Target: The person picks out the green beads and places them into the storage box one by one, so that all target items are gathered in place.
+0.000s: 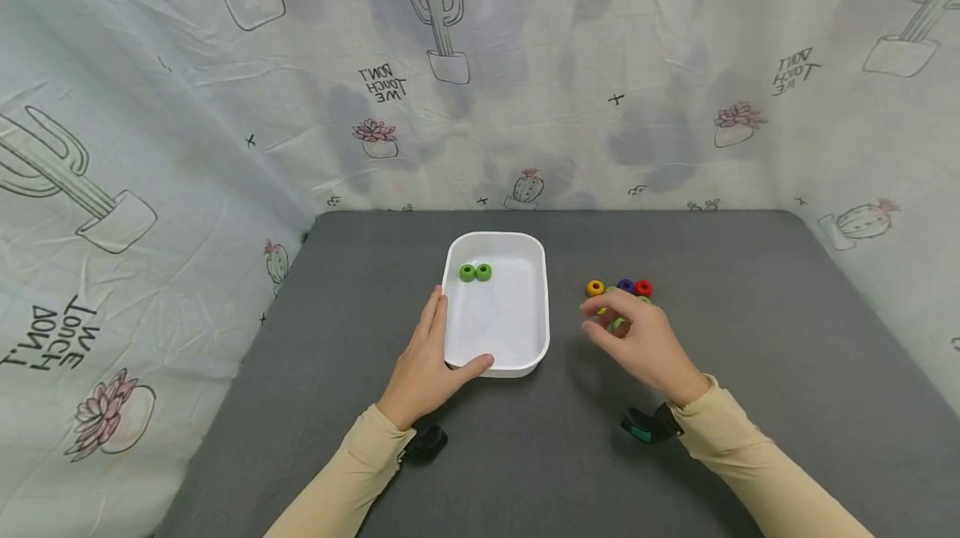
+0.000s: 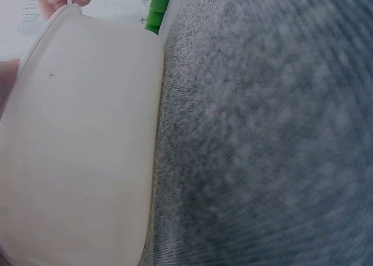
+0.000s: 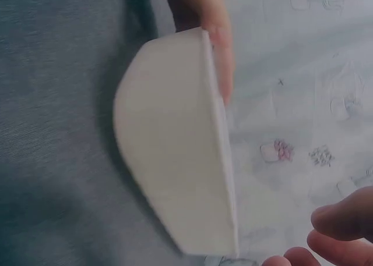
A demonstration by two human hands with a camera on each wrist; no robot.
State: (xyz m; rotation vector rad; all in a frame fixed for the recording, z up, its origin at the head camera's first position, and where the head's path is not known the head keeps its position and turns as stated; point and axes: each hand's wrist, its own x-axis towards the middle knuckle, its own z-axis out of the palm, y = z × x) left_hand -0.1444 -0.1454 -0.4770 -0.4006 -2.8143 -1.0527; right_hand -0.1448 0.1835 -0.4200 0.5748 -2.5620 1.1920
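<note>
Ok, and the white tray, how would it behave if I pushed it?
The white tray would probably slide rather than tip, since it sits low and broad. It looks plastic, so likely light. The two green beads inside look loose, so they might shift.

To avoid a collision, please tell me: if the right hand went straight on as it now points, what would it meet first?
Most likely the white tray, at its right side; the right hand points towards it. Height is unclear, so the hand may pass over the tray.
</note>
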